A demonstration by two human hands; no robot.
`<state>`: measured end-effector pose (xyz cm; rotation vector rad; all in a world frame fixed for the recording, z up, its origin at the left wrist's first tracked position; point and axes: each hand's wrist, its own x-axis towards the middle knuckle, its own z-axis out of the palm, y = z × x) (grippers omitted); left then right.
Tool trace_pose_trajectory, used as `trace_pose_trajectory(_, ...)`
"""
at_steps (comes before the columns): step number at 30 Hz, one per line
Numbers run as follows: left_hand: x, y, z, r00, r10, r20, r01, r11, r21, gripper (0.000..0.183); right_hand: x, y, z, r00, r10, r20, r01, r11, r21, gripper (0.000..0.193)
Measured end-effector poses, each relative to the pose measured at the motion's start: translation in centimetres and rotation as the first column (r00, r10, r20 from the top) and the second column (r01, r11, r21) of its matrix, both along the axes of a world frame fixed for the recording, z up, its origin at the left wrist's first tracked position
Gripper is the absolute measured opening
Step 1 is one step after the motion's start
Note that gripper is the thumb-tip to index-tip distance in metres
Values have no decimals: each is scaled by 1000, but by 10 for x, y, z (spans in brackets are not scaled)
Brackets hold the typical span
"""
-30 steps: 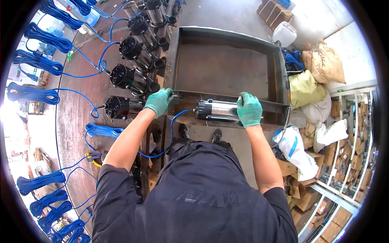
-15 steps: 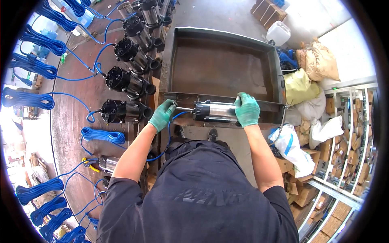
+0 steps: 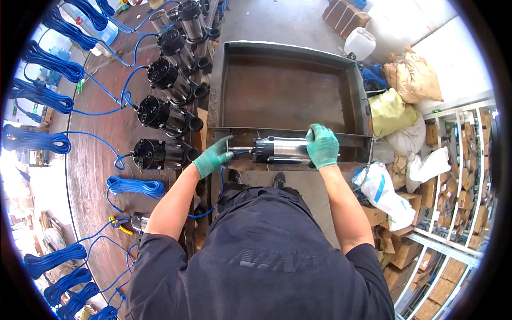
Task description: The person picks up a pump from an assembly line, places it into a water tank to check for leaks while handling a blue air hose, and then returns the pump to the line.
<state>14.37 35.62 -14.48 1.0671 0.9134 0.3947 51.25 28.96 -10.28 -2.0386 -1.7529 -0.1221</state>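
Hands, two, both in green gloves. Your left hand (image 3: 215,156): fingers spread wide beside the crossbar of the T-handled tool; whether they touch it, you cannot tell. Your right hand (image 3: 322,146): closed over the silver pump, toward its right end.

Silver pump (image 3: 288,145), one: lying on its side along the near strip of the tray, black end to your left. T-handled tool (image 3: 241,149), one: its rod runs from that black end toward your left hand. Blue cable (image 3: 221,184), one: passing below your left hand and down beside your left forearm.

Black-headed units (image 3: 162,115), five, in a row along the bench's right side. Blue cable coils (image 3: 136,186), at least ten, most along the bench's far left. Yellow-handled pliers (image 3: 121,225), one pair, left of your left forearm.

Edges: the tray (image 3: 290,49) has raised walls and one crosswise divider (image 3: 237,131), just beyond the pump. Broad inner space lies past that divider. The bench edge runs close under your left forearm; to the right of your right hand, the tray's corner is near.

Surface and room: bench (image 3: 96,154) reddish brown, scuffed; floor (image 3: 264,24) grey. To the right: one yellow sack (image 3: 392,112), one white jug (image 3: 360,44), pale metal shelves (image 3: 447,160) loaded with brown cartons (image 3: 445,285).
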Motion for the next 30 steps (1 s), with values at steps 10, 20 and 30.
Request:
trace_pose_trajectory(10,2,-3,-23,991,109,-80,-118,987,-110,58,-2,0,1,1000,-4,0,4,1000,1,15)
trace_pose_trajectory(20,4,-9,-14,991,32,-128,0,969,247,46,-1,0,-3,1000,-10,5,10,1000,-12,15)
trace_pose_trajectory(30,-14,5,-22,994,-104,-14,105,993,57,62,-2,1,0,999,-21,35,23,998,-53,15)
